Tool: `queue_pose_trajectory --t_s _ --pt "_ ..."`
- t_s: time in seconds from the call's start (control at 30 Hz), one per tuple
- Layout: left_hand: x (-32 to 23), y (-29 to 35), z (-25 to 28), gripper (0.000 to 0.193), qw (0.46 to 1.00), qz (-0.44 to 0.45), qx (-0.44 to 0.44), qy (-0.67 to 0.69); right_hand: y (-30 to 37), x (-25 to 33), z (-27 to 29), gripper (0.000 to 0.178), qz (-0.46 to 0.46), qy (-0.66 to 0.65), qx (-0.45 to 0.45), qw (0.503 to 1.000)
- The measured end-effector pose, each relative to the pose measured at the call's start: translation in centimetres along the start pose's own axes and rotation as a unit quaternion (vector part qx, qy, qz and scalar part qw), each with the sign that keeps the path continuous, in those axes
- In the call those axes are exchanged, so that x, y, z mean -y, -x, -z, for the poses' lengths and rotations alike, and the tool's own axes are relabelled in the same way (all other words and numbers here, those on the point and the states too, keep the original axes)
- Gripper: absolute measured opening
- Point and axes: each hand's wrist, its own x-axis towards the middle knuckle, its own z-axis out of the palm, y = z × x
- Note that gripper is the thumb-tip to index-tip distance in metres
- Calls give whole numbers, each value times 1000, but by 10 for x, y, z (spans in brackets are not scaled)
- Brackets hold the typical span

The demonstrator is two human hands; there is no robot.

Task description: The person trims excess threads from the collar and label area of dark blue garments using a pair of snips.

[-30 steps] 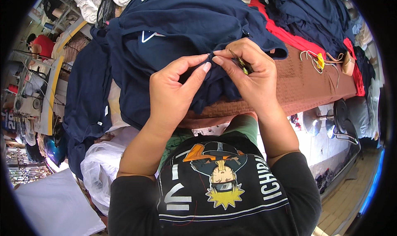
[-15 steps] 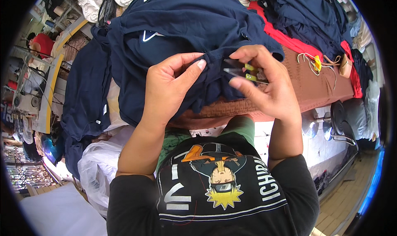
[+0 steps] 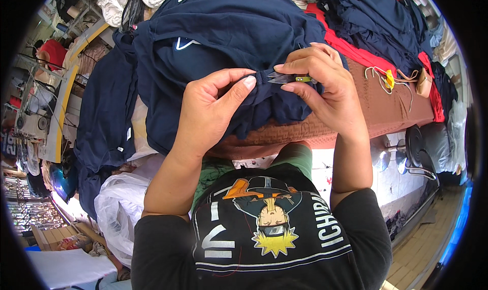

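A navy blue garment [image 3: 178, 82] with a white-outlined patch is spread over the brown-covered surface in front of me. My left hand [image 3: 216, 102] pinches a gathered edge of it between thumb and forefinger. Thread snips [image 3: 300, 78] with pointed metal blades and yellow-green grips are held in my right hand [image 3: 325, 87]. Their tips point left and lie right beside the pinched edge, the blades slightly apart. Whether the tips touch the cloth or a thread I cannot tell.
More navy garments [image 3: 376, 23] are heaped at the far right beside a red cloth strip [image 3: 338, 41]. A tangle of cord with a yellow piece [image 3: 390, 79] lies on the brown cover [image 3: 373, 107]. White plastic bags [image 3: 117, 203] lie at lower left; a black-and-metal stool [image 3: 419, 148] stands right.
My right hand has closed its fingers around the snips, bringing their blades together and level toward the pinched edge. My left hand keeps its pinch, almost unmoved.
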Motion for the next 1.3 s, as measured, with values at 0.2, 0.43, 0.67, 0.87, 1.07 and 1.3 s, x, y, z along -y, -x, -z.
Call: queue_pose_trajectory --t_s 0.2,0.43,0.67,0.87,1.07,1.3 --pt "0 1 -1 20 1000 -2 6 19 -1 2 0 19 7 19 10 1000" --pt "-1 1 -2 21 1000 -6 0 5 -1 9 1 19 6 53 -1 999" --pt "0 3 -3 19 999 -18 -11 -40 0 8 6 21 15 73 6 997" --pt "-4 6 -5 16 995 -56 -11 -81 -2 9 4 20 -3 46 -14 999" --pt "-6 6 -5 17 990 -74 4 -123 -2 6 7 21 3 41 13 999" --pt "-4 3 -1 18 976 -132 32 -172 -6 0 14 21 5 -52 61 997"
